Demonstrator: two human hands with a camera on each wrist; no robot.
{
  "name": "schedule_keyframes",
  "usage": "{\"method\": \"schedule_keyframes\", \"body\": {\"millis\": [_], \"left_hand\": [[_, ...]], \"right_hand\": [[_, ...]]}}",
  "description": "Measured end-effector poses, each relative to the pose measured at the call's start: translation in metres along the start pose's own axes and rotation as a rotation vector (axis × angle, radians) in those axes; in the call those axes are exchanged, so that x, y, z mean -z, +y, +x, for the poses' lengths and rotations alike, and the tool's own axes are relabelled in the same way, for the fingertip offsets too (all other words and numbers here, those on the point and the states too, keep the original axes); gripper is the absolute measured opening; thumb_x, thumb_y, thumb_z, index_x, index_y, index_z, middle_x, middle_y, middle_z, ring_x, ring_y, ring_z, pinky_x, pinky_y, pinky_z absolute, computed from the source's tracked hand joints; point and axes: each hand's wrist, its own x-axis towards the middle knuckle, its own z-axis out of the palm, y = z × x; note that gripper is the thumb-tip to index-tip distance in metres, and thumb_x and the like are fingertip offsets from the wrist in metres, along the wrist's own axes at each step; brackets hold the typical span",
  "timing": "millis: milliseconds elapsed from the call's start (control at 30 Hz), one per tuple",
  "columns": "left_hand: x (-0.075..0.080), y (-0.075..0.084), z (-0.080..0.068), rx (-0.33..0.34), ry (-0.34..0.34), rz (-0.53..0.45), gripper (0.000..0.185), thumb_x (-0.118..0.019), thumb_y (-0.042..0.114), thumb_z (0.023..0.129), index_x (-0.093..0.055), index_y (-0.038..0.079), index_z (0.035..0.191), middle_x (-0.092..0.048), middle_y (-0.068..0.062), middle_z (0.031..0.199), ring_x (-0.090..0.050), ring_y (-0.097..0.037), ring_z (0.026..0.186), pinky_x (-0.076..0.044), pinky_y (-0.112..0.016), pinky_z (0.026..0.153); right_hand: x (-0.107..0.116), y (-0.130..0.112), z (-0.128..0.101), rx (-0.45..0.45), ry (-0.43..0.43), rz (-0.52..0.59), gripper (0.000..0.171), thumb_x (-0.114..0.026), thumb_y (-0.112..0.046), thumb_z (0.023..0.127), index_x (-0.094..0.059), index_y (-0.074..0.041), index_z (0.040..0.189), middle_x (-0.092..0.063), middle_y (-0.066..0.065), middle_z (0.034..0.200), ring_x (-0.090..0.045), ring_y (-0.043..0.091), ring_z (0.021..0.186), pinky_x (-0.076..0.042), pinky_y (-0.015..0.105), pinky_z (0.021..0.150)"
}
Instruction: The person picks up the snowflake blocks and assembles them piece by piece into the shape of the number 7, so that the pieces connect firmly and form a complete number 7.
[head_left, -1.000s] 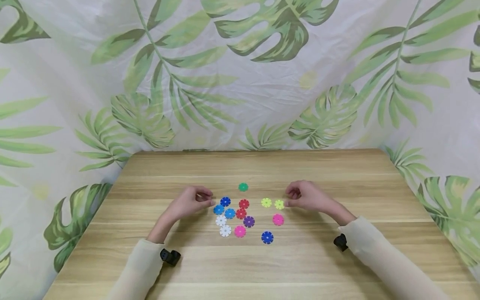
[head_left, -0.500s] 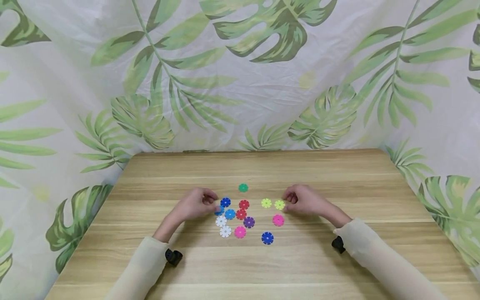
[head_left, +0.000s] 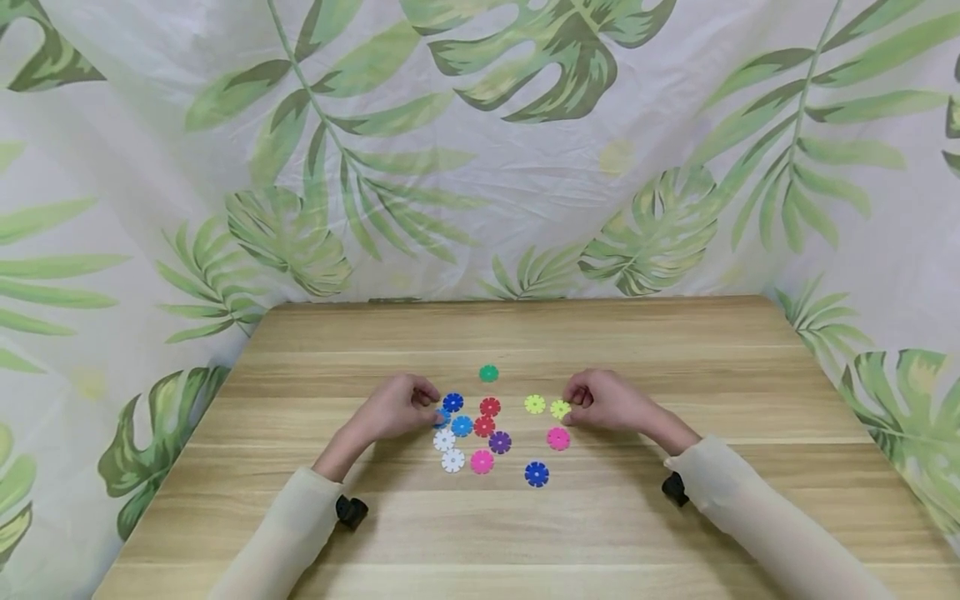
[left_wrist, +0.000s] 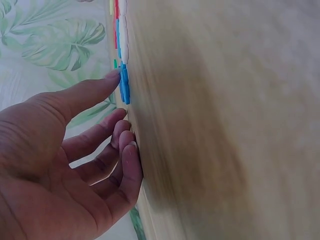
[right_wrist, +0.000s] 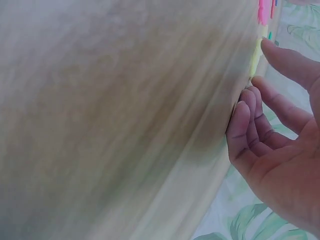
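Observation:
My left hand [head_left: 395, 407] is over the left side of a group of flat, notched plastic discs. In the left wrist view its thumb tip touches a light blue disc [left_wrist: 125, 89], while the other fingers are loosely bent below, apart from the thumb. At the group's right side is my right hand [head_left: 611, 400], its thumb and index finger at the edge of a yellow disc [head_left: 559, 409]. The right wrist view shows those two fingertips spread beside the yellow edge, the other fingers bent on the table. Both discs lie flat and are partly covered by the fingers.
Between the hands lie a green disc [head_left: 489, 373], a second yellow disc [head_left: 535, 404], a purple disc [head_left: 500, 442], and several blue, red, white and pink ones. All rest on a wooden table [head_left: 525, 542]. Leaf-patterned cloth [head_left: 525, 183] hangs behind.
My left hand has moved right, bringing its thumb onto the light blue disc. My right hand has shifted slightly left against the yellow disc. The discs keep their places.

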Motion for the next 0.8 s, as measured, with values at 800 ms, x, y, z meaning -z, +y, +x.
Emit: {"method": "schedule_keyframes", "body": {"millis": [800], "left_hand": [[-0.0047,0.0060,-0.0040,0.049,-0.091,-0.035,0.014,-0.084,0.018,0.090,-0.074,0.008,0.092,-0.068,-0.003,0.084,-0.057,-0.014,0.075,-0.048,-0.027,0.067]], "right_hand": [[-0.0063,-0.0053,0.0041,-0.064,0.001,-0.014,0.023,-0.088,-0.017,0.084,-0.071,-0.006,0.096,-0.068,0.001,0.087,-0.059,0.012,0.080,-0.053,0.028,0.076]]}}
